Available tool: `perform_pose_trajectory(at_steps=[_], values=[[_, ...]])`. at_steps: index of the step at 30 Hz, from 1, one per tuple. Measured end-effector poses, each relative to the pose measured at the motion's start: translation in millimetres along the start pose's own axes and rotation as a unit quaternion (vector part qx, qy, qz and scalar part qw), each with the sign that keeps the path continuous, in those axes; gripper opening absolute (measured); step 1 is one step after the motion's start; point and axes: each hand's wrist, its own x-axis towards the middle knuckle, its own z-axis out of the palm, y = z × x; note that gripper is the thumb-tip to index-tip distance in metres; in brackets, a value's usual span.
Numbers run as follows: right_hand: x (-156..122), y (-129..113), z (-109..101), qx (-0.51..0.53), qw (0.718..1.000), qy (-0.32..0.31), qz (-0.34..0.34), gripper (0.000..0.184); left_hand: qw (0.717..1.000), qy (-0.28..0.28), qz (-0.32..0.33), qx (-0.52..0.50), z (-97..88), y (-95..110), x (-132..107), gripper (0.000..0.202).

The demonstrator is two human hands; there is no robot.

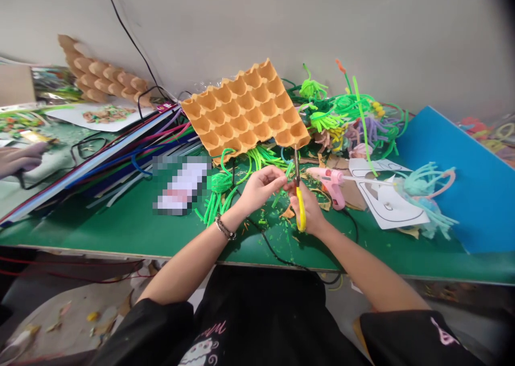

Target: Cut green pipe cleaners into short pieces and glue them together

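Observation:
My left hand is closed in a pinch on a short piece of green pipe cleaner, its end showing above the fingertips. Wrapped in my right hand are yellow-handled scissors, blades pointing away from me and up toward the egg tray. The fingertips of both hands meet or nearly meet. Just right of them a pink glue gun lies on its side. A bundle of bright green pipe cleaners sits left of my left hand. Green clippings lie on the table under my hands.
A brown cardboard egg tray leans at the back. Colourful pipe cleaners are heaped behind the glue gun. White paper templates and a blue board lie at right. Another person's hand is at far left. A black cord crosses the front.

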Motion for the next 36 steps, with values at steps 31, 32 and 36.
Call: perform_pose_trajectory(at_steps=[31, 32, 36], values=[[-1, -7, -2, -0.054, 0.996, -0.064, 0.017, 0.024, 0.984, 0.051, 0.072, 0.153, 0.5, -2, -5, 0.035], [-1, -8, -2, -0.065, 0.995, -0.076, 0.02, 0.023, 0.98, 0.061, 0.084, 0.172, 0.8, -3, -6, 0.035], [-2, -7, 1, -0.087, 0.991, -0.095, 0.022, 0.022, 0.962, 0.067, 0.103, 0.242, 3.4, -5, -10, 0.036]])
